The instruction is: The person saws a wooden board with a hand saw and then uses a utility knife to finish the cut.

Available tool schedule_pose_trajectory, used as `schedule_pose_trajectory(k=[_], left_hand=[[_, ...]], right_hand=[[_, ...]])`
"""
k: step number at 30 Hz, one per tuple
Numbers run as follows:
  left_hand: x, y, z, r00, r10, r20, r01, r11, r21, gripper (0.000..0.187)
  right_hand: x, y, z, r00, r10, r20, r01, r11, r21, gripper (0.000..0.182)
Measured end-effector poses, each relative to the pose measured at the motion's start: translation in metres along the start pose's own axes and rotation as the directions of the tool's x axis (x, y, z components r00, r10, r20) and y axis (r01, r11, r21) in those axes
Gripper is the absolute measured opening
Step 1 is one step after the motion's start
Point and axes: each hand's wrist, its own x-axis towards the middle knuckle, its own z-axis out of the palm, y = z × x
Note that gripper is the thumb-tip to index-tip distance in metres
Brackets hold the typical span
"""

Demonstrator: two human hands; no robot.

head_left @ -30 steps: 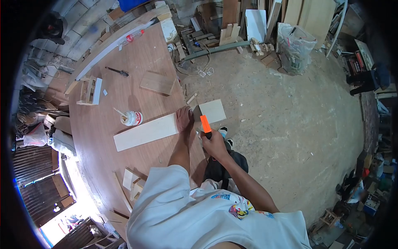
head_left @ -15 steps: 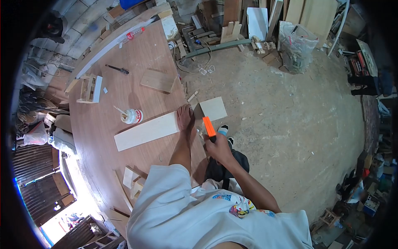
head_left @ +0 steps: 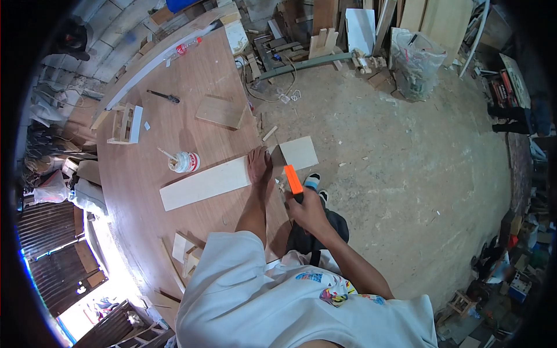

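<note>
A long pale board (head_left: 206,182) lies on the wooden table (head_left: 133,203), reaching the table's right edge. My left hand (head_left: 259,165) lies flat on its right end, fingers extended. Beyond that edge, a pale square panel (head_left: 299,152) shows to the right of my left hand. My right hand (head_left: 306,207) is wrapped round the black grip of an orange-bodied tool (head_left: 293,180), just off the table edge. Whether the tool touches the board cannot be made out. A white jar (head_left: 187,162) with a brush in it stands beside the board.
On the table are a wood block (head_left: 220,112), a dark tool (head_left: 164,96), a small wooden frame (head_left: 124,124) and a plastic bottle (head_left: 184,49). A clear bag (head_left: 418,66) and leaning boards stand at the back. Dark-clothed legs (head_left: 510,119) show far right.
</note>
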Motion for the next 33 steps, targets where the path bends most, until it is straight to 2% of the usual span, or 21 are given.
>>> schedule_pose_trajectory(k=[4,7,9,11,12,14,15,17,20,24,26,27,28,30,31,33], left_hand=[[-0.002,-0.008,0.008,1.0,0.022,-0.02,-0.022,1.0,0.0,0.025],[0.0,-0.005,0.006,0.999,0.038,-0.021,-0.037,0.999,0.022,0.024],[-0.001,0.0,0.001,0.998,0.052,-0.026,-0.052,0.998,0.019,0.024],[-0.001,0.003,0.002,0.996,-0.051,-0.074,0.05,0.999,-0.011,0.023],[-0.006,0.003,0.002,0.996,-0.055,-0.068,0.055,0.998,-0.008,0.023],[-0.005,0.002,0.002,0.998,-0.02,-0.057,0.019,1.0,-0.019,0.022],[-0.005,0.001,0.002,0.998,-0.024,-0.059,0.023,1.0,-0.018,0.022],[-0.006,0.002,0.002,0.999,-0.004,-0.043,0.002,0.999,-0.035,0.024],[-0.008,-0.004,0.009,0.999,0.025,-0.041,-0.026,0.999,-0.019,0.023],[-0.007,0.0,0.004,0.997,0.065,-0.045,-0.062,0.997,0.049,0.024],[-0.009,0.004,0.001,1.0,-0.027,-0.005,0.027,1.0,0.003,0.025],[-0.011,0.004,-0.001,1.0,-0.027,0.002,0.027,1.0,0.008,0.025],[-0.014,0.004,-0.001,1.0,-0.018,0.012,0.018,1.0,0.016,0.025],[-0.012,0.004,-0.002,1.0,-0.013,0.017,0.012,1.0,0.022,0.025],[-0.015,0.005,-0.003,1.0,-0.019,0.017,0.019,1.0,0.004,0.025],[-0.01,0.004,0.003,1.0,-0.019,0.0,0.019,0.999,-0.026,0.025]], right_hand=[[-0.042,-0.015,-0.015,0.997,-0.072,0.019,0.071,0.997,0.037,0.02],[-0.022,0.033,0.008,0.966,-0.247,-0.071,0.251,0.966,0.054,0.019],[-0.003,0.039,0.017,0.978,-0.203,-0.054,0.205,0.978,0.038,0.02],[0.008,0.038,0.019,0.983,-0.182,-0.038,0.181,0.983,-0.033,0.022],[0.003,0.035,0.015,0.984,-0.175,-0.034,0.174,0.984,-0.03,0.022],[-0.008,0.014,-0.005,0.999,-0.019,0.04,0.02,0.999,-0.025,0.022],[-0.018,0.005,-0.009,0.999,-0.02,0.044,0.021,0.999,-0.027,0.022],[-0.045,-0.004,-0.013,0.98,-0.198,-0.003,0.198,0.98,0.011,0.021],[-0.048,0.008,-0.016,0.991,-0.133,0.024,0.132,0.991,0.037,0.02],[-0.001,0.043,0.006,0.988,-0.152,-0.011,0.152,0.988,-0.022,0.019],[0.011,0.045,0.011,0.993,-0.118,-0.006,0.118,0.991,-0.068,0.02],[0.006,0.035,0.008,0.999,-0.043,-0.009,0.043,0.999,-0.03,0.02],[-0.007,0.024,0.004,0.999,-0.033,-0.006,0.033,0.999,-0.025,0.02],[-0.028,0.002,-0.008,0.997,-0.062,0.042,0.061,0.998,0.029,0.02],[-0.04,-0.001,-0.011,0.993,-0.119,0.022,0.119,0.993,0.011,0.019],[-0.052,0.002,-0.018,0.991,-0.13,0.01,0.13,0.99,0.047,0.021]])
